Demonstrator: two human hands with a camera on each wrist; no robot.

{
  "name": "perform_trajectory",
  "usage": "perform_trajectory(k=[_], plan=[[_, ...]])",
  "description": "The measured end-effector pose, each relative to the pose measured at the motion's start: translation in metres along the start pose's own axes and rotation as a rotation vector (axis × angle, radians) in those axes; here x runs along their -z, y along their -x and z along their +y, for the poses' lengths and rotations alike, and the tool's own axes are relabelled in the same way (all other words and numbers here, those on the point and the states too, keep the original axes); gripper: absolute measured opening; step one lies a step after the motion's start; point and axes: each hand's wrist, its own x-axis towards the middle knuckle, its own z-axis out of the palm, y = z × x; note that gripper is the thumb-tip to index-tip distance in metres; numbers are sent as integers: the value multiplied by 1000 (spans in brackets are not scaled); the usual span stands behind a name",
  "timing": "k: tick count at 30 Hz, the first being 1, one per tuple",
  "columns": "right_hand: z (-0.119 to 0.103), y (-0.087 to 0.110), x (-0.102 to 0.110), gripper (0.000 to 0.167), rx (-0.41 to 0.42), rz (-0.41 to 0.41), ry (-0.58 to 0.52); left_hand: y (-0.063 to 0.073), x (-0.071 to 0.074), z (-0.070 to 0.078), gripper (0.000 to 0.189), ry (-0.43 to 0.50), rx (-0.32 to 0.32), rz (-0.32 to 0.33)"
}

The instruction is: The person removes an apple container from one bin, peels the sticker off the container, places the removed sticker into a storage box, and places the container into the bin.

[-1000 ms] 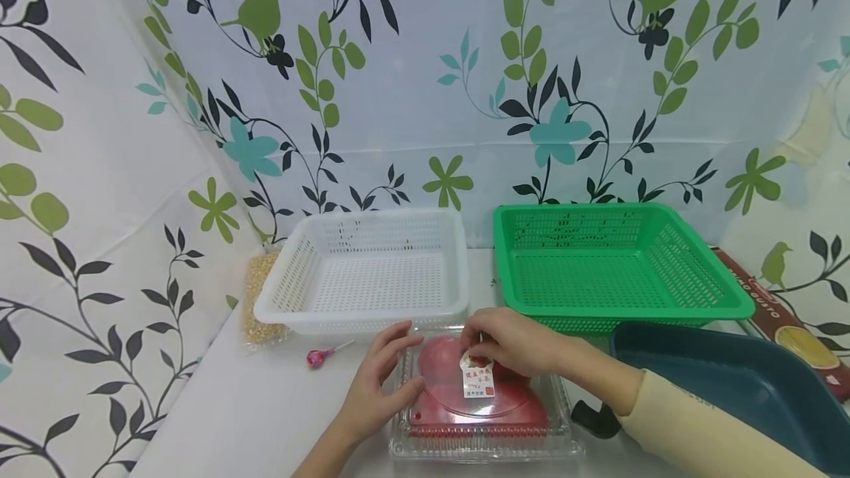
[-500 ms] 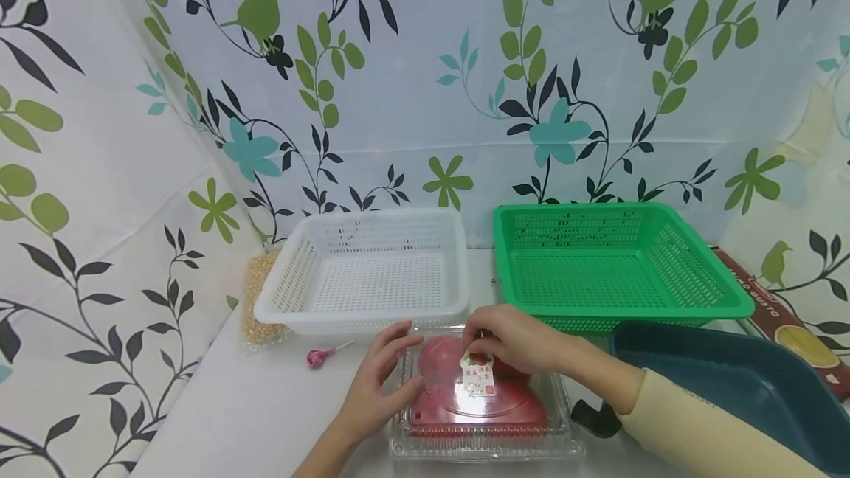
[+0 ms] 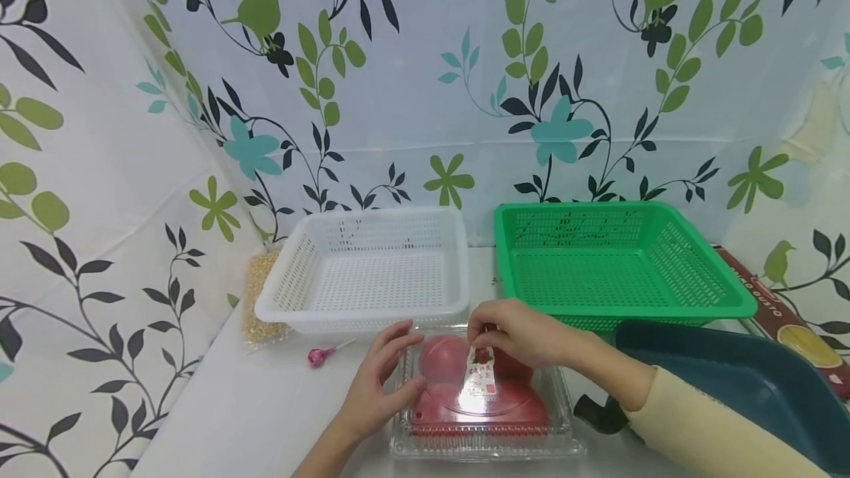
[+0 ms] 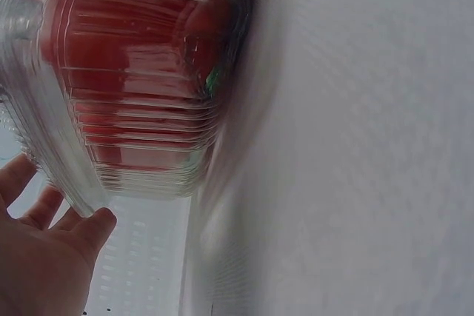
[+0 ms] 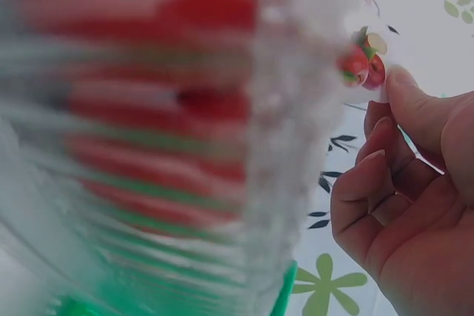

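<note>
A clear plastic clamshell box (image 3: 488, 452) with red contents (image 3: 441, 404) sits at the front of the table. On its lid is a white sticker (image 3: 479, 375) with red print and a picture of apples. My right hand (image 3: 524, 334) pinches the sticker's top edge between thumb and forefinger; the right wrist view shows the apple picture (image 5: 363, 64) standing out from the lid. My left hand (image 3: 378, 386) rests against the box's left rim, fingers spread; in the left wrist view its fingertips (image 4: 100, 220) touch the lid's edge. What the red contents are is unclear.
Behind the box stand a white basket (image 3: 292, 316) and a green basket (image 3: 631, 312). A dark blue pan (image 3: 724, 375) lies right, its black handle (image 3: 600, 415) near the box. A lollipop (image 3: 319, 357), a bag of yellow kernels (image 3: 260, 301) and a brown package (image 3: 764, 301) lie around.
My right hand has moved slightly up and to the right, drawing the sticker's upper part further from the lid. My left hand has stayed in place.
</note>
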Motion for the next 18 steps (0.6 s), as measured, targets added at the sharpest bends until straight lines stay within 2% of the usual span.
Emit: perform_trajectory(k=[10,18], plan=[[6,7,9,12,49,-5,-74,0,0,-2,50,6,2,-1],[7,15,21,7,-1,24,-163,0,-1,-1,50,3,1,0]])
